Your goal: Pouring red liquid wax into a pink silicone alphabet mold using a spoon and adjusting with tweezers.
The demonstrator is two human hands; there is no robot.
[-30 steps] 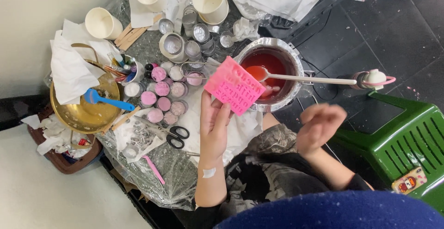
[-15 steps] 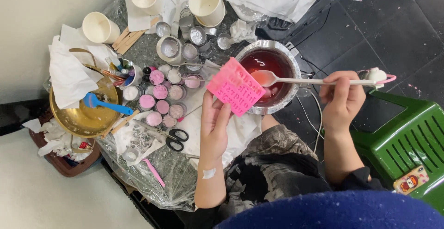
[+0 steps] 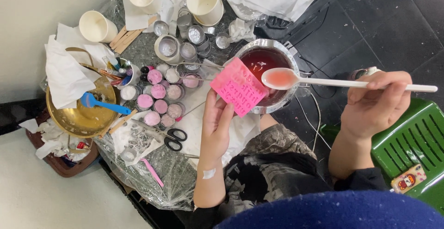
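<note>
Both my hands are raised in front of me, each one gripping something.

My left hand (image 3: 216, 126) is reaching forward from a bare forearm that is wearing a small white plaster near the wrist; the palm is facing up toward me, and my thumb and fingertips are pinching what I am holding at its lower edge, keeping it tilted. My right hand (image 3: 377, 103) is hovering out to the side, well apart from the left, knuckles upward and fingers curling around a thin handle, while the forearm is angling back toward my dark sleeve cuff.
</note>
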